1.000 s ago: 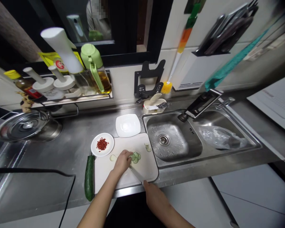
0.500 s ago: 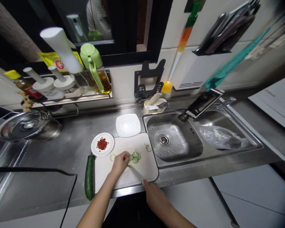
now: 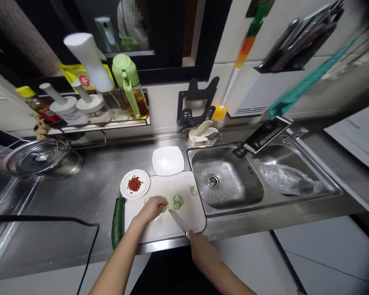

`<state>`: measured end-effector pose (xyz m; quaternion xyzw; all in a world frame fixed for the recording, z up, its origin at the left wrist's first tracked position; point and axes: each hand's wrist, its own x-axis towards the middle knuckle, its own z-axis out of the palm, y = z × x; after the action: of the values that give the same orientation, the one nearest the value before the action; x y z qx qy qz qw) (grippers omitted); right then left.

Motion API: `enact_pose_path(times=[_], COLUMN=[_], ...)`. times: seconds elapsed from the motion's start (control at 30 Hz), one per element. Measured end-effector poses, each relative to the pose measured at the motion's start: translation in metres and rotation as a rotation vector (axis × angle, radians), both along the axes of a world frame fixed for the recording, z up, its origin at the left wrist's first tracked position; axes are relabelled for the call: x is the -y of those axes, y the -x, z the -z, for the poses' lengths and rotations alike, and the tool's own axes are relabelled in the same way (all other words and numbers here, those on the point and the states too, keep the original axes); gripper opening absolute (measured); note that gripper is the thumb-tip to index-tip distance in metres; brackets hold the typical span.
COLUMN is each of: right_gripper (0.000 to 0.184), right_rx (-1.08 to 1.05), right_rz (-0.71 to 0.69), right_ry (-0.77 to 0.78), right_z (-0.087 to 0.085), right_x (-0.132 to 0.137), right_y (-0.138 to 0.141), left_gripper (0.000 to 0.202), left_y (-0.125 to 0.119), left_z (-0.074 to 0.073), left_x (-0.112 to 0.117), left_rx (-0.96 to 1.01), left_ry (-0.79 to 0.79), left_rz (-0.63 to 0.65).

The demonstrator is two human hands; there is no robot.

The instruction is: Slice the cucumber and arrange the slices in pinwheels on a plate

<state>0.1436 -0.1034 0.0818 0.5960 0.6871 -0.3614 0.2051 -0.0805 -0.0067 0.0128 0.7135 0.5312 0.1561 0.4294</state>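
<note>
A white cutting board [image 3: 184, 184] lies on the steel counter beside the sink. My left hand [image 3: 152, 207] is curled with fingers pressed down on a piece of cucumber that is mostly hidden under it. My right hand [image 3: 201, 252] grips the handle of a knife [image 3: 178, 220], whose blade points up-left to the fingers of the left hand. Several thin cucumber slices [image 3: 177, 201] lie on the board just right of the blade. A whole cucumber [image 3: 118, 221] lies on the counter along the board's left edge.
A small round plate of red chopped chilli [image 3: 134, 184] and a white square plate [image 3: 167, 160] sit behind the board. The sink [image 3: 227, 184] is right, with a plastic bag [image 3: 287, 179] in its far basin. A steel pot lid [image 3: 33, 157] and bottle rack [image 3: 89, 106] stand left.
My left hand has slid a little to the left along the board and the knife followed it. More slices lie free to the right of the blade. The view shifted slightly.
</note>
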Motion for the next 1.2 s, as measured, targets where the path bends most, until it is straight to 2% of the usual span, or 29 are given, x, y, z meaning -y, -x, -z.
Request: enact_pose_path(times=[0.07,0.13,0.33,0.43,0.57,0.73,0.87,1.0,1.2], right_gripper=[0.050,0.050,0.049,0.046,0.046,0.048,0.046,0.045,0.048], right_rx=[0.011,0.018,0.012,0.005,0.002,0.009,-0.001,0.017,0.009], right_rz=[0.002,0.004,0.011,0.004,0.003,-0.003,0.003,0.017,-0.002], right_ry=[-0.017,-0.021,-0.020,-0.028,-0.050,-0.029,-0.060,-0.049,-0.045], right_z=[0.000,-0.001,0.002,0.007,0.009,0.007,0.010,0.010,0.004], right_x=[0.001,0.002,0.004,0.005,0.004,0.004,0.006,0.004,-0.002], right_y=[-0.003,-0.005,-0.006,-0.006,-0.008,-0.009,-0.010,-0.010,-0.003], left_gripper=[0.026,0.025,0.035,0.029,0.012,0.017,0.026,0.028,0.028], left_y=[-0.005,-0.010,-0.019,-0.023,-0.027,-0.026,-0.021,-0.019,-0.025], left_z=[0.002,0.005,0.017,0.017,0.009,0.003,0.006,0.009,0.007], left_x=[-0.001,0.003,0.032,0.042,0.044,0.042,0.037,0.030,0.034], left_rx=[-0.009,-0.017,-0.042,-0.115,-0.158,-0.094,-0.027,-0.050,-0.105], left_ry=[-0.019,-0.035,-0.099,-0.088,-0.042,-0.006,0.007,0.016,0.069], left_rz=[-0.017,-0.103,-0.365,-0.460,-0.462,-0.441,-0.394,-0.366,-0.510])
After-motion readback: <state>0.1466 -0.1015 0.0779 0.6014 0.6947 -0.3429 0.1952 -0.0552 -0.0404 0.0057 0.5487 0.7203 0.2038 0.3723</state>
